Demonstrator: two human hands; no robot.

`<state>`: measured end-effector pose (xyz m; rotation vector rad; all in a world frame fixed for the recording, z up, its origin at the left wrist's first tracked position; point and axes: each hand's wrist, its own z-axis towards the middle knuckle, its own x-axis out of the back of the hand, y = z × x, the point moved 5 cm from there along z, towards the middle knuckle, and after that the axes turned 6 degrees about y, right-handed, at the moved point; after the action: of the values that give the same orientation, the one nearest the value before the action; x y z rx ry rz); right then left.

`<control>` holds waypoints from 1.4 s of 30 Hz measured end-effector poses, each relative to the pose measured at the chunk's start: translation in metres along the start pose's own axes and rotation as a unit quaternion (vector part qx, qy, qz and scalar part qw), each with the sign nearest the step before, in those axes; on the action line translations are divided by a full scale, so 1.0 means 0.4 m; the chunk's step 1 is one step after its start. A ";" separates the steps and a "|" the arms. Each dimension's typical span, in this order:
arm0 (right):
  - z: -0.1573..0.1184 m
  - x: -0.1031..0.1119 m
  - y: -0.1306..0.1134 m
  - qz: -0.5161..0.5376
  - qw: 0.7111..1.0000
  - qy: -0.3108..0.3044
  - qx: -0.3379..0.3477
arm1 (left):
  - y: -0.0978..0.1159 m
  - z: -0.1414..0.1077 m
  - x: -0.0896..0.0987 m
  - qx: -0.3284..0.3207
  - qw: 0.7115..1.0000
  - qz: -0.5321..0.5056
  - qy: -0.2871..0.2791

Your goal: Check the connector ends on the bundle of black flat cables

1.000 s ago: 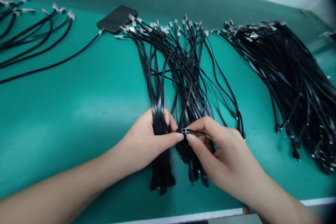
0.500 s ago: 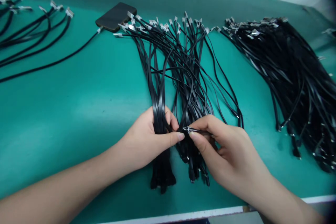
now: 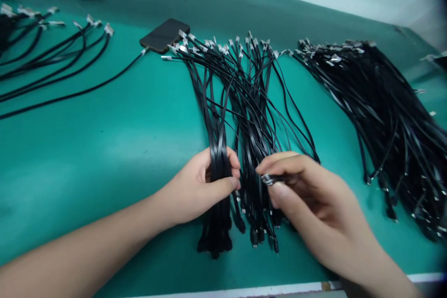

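Note:
My left hand (image 3: pixel 202 186) is closed around a bundle of flat black cables (image 3: pixel 218 149), the thumb lying across the front. Below the fist, the bundle's black plug ends (image 3: pixel 214 244) hang together. To its right, my right hand (image 3: pixel 310 200) pinches black cable ends with small shiny metal tips (image 3: pixel 267 179) between thumb and fingers; how they run on behind the palm is hidden. Between and behind both hands lies a loose pile of black cables (image 3: pixel 251 116), silver USB plugs at the far end and small plugs at the near end.
A dark phone (image 3: pixel 165 36) lies at the back with a cable plugged in. More black cables (image 3: pixel 52 63) spread at the left. A thick heap of cables (image 3: pixel 384 102) covers the right side. The green mat (image 3: pixel 104 158) ends at a pale front edge (image 3: pixel 300 288).
My right hand has drawn back to the right, away from my left thumb, with the metal tips still pinched. My left hand keeps its bundle. The view has shifted slightly.

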<state>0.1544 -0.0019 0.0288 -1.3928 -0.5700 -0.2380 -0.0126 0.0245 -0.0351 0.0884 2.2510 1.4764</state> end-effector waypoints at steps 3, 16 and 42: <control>-0.002 -0.034 0.004 -0.017 0.989 -0.130 -0.066 | 0.004 0.003 0.005 -0.014 0.999 0.022 0.028; 0.015 -0.039 0.019 0.038 0.996 -0.055 -0.056 | -0.010 0.007 -0.001 0.026 0.999 -0.018 0.031; 0.013 -0.027 0.021 -0.122 0.990 -0.057 -0.045 | -0.002 0.005 -0.012 0.044 0.998 -0.022 0.049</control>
<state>0.1479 0.0029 0.0164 -1.4292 -0.8349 -0.3848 -0.0074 0.0245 -0.0349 -0.0076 2.3805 1.3855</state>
